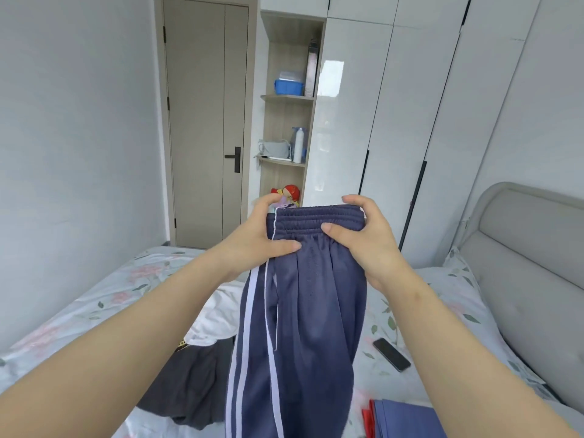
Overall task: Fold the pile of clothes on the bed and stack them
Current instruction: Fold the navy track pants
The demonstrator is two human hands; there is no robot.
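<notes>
Two closed grips on trousers waistband

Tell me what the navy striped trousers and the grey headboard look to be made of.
Navy blue track trousers with white side stripes: likely a smooth synthetic knit, perhaps polyester; slight sheen, limp drape, gathered elastic waistband.
Grey padded headboard: upholstered in leatherette or fabric, cannot tell which; matte, with cushioned channels and a rounded edge.

Bed, floral sheet. On it: white garment crumpled mid-bed, touching a dark grey garment nearer the camera. Black phone flat, right of centre. Folded blue garment at the near right, red item just beside it. Floral pillow by the headboard.
</notes>
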